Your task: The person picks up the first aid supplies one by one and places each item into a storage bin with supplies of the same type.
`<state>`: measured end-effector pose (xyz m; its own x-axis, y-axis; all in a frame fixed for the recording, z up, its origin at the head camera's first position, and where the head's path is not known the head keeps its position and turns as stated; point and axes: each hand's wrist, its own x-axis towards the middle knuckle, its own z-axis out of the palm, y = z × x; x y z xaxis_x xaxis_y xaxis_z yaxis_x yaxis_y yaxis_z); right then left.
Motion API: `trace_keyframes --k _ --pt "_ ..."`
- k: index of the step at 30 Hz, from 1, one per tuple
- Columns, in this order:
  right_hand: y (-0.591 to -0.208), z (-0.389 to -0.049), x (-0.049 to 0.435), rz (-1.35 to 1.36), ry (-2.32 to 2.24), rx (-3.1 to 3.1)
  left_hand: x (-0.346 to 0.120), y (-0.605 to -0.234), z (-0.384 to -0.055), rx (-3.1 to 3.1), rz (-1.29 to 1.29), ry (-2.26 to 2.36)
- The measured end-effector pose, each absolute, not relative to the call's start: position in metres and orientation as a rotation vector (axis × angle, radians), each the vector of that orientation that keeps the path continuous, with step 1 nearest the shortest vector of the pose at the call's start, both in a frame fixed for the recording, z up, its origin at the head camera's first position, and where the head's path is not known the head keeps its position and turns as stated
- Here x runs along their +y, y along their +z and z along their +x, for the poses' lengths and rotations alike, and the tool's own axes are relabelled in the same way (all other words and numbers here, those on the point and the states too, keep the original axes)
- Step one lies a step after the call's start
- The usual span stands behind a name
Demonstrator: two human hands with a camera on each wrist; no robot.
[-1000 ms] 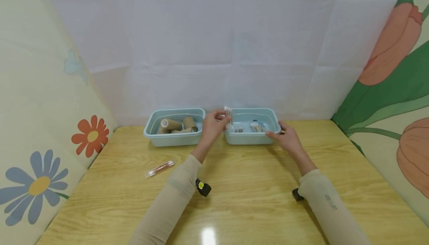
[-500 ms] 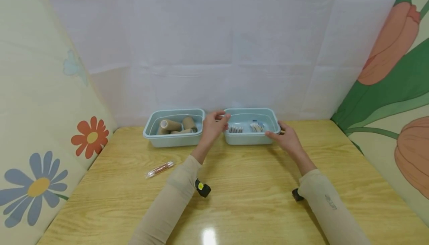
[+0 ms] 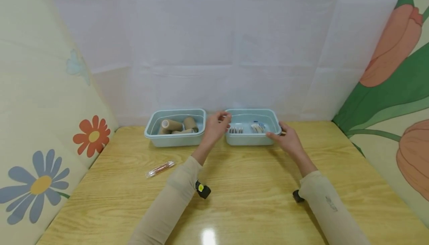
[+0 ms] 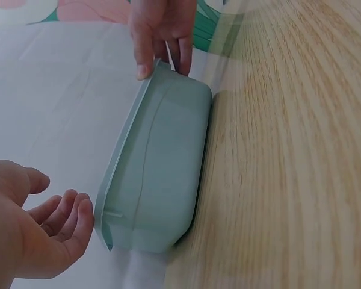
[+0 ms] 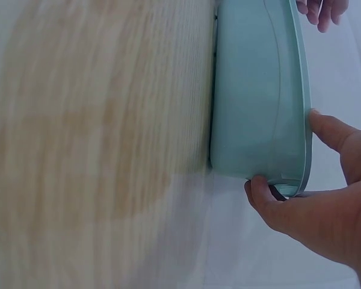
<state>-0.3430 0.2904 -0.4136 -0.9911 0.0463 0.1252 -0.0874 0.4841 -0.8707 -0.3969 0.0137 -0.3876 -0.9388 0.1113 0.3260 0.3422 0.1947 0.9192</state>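
A pale blue plastic bin point(image 3: 252, 140) stands against the back sheet. Inside it, a row of white-tipped sticks point(image 3: 236, 130) that look like cotton swabs lies at the left, and a bunch of similar white sticks with blue bits point(image 3: 257, 127) lies further right. My left hand point(image 3: 215, 126) hovers by the bin's left rim, its fingers loosely bent and nothing held; in the left wrist view the fingertips are at or just beside the rim. At the bin's right front corner my right hand point(image 3: 289, 140) grips the rim, thumb in front and fingers round the side point(image 5: 277, 192).
To the left stands a second pale blue bin point(image 3: 177, 141) with several brown cardboard tubes point(image 3: 172, 125). A clear packet of reddish-brown sticks with white ends point(image 3: 161, 169) lies on the wooden table point(image 3: 248, 200). The white sheet point(image 3: 187, 51) closes off the back.
A second ago my left hand held up white-tipped swabs at the bin's left end. It has let them go, and they lie inside the bin. My right hand has kept its grip.
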Motion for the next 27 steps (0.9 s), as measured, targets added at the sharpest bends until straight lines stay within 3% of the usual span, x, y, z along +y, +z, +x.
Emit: trace_keyframes --k 27 --pt "-0.417 -0.345 0.291 0.042 1.555 -2.579 0.0 -0.376 -0.362 -2.411 -0.735 -1.446"
